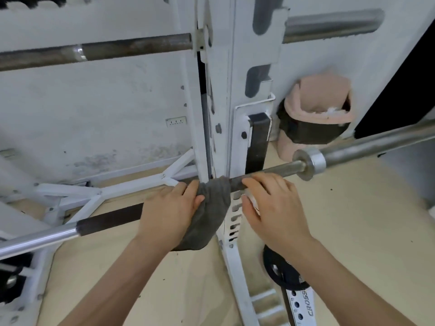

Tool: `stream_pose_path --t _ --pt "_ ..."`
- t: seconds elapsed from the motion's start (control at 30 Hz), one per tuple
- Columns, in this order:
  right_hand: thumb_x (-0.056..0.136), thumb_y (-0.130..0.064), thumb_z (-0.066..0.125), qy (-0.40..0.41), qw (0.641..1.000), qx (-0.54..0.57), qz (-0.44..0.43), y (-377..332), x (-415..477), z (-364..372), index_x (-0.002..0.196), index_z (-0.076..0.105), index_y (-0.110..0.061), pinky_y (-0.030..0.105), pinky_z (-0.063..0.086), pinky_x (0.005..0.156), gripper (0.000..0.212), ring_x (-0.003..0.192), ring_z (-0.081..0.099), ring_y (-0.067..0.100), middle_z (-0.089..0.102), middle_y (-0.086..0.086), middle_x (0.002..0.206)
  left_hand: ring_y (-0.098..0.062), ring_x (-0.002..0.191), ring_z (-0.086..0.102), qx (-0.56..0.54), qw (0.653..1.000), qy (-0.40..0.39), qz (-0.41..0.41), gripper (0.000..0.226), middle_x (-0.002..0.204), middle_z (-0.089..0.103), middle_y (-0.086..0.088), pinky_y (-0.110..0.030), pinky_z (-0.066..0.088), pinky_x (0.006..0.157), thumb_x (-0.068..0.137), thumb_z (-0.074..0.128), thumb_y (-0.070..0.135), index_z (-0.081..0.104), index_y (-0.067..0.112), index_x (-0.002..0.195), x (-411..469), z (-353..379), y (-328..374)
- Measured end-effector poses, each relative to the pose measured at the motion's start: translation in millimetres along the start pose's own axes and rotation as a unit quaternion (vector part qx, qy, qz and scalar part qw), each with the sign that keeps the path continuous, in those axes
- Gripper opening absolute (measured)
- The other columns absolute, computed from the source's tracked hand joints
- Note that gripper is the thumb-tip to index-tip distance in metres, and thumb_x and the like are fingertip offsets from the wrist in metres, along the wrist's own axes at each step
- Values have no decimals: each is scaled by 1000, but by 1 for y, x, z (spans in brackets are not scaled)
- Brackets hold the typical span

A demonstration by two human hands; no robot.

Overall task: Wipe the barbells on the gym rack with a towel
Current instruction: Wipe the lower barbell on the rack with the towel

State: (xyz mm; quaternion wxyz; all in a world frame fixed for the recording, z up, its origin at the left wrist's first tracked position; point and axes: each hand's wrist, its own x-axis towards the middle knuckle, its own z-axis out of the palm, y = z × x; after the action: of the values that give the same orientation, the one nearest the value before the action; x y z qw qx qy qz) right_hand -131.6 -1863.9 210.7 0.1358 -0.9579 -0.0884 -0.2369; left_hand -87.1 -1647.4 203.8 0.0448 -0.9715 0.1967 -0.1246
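Gripping the barbell, left hand clasps towel.

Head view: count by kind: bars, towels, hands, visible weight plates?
Bars: 3: lower barbell, upper-left bar, upper-right bar
Towels: 1: grey towel
Hands: 2: left hand, right hand
Weight plates: 1: black plate
Total: 7

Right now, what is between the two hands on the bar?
In the head view, the grey towel wrapped over the barbell sits between the left hand and right hand, by the white rack post.
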Motion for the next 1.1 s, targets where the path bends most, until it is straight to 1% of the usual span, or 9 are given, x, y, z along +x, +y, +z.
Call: stream_pose_path --t 0.07,0.17,0.3,0.5,0.7,0.8,0.87,1.03,1.1 --pt "89 -32 55 1 996 52 68 21 -7 -3 114 63 -16 36 48 84 30 104 55 18 61 2 113 -31 57 58 -16 999 27 -15 44 76 63 -3 -33 45 46 96 27 40 62 17 109 5 2 13" --pt "90 -40 56 -33 966 203 155 29 -12 -1 121 59 -18 11 44 81 37 98 51 -5 48 -7 117 -27 60 61 -16 997 71 1 43 77 65 0 -31 41 48 95 30 39 65 19 108 27 0 49" --pt "88 -48 45 -40 968 181 167 22 -14 5 120 59 -20 38 51 82 45 97 51 9 47 -4 115 -21 53 59 -11 997 76 -11 40 70 64 4 -28 32 47 96 29 38 64 20 90 53 -3 84" --pt "78 -26 65 -37 999 24 25 -12 -4 -3 124 58 -17 43 38 91 47 111 51 22 53 4 118 -21 73 63 -14 999 39 -25 39 83 67 6 -33 44 64 100 27 40 60 25 113 6 -4 24" --pt "75 -37 72 -142 986 -1 -84 -78 22 17 127 58 -15 55 30 104 59 133 44 27 54 9 136 -21 102 59 20 990 -14 -140 41 109 64 6 -40 41 97 100 28 42 49 29 132 -77 -18 -66" --pt "67 -37 79 -174 977 -6 -122 -106 30 33 127 57 -3 59 34 100 72 133 45 31 52 16 138 -25 106 58 71 983 -60 -158 51 115 61 1 -46 37 105 91 49 37 41 26 140 -111 -19 -108" --pt "64 -34 80 -171 973 -14 -154 -132 36 43 132 53 1 59 36 101 81 133 45 32 51 18 140 -26 112 55 93 971 -107 -194 77 121 57 -1 -50 29 111 74 69 29 35 26 143 -128 -20 -133" --pt "85 -37 62 -205 937 -39 -279 -224 44 69 149 26 -2 46 32 109 81 136 40 29 40 15 148 -23 123 50 69 976 -63 -198 63 125 58 0 -52 22 115 77 68 20 46 19 136 -127 -7 -140" --pt "96 -38 47 -233 926 -35 -294 -255 55 75 148 23 -7 36 41 92 65 119 53 26 52 9 133 -21 124 50 46 982 -35 -182 67 125 58 0 -51 24 115 75 72 23 47 17 137 -132 -3 -147"
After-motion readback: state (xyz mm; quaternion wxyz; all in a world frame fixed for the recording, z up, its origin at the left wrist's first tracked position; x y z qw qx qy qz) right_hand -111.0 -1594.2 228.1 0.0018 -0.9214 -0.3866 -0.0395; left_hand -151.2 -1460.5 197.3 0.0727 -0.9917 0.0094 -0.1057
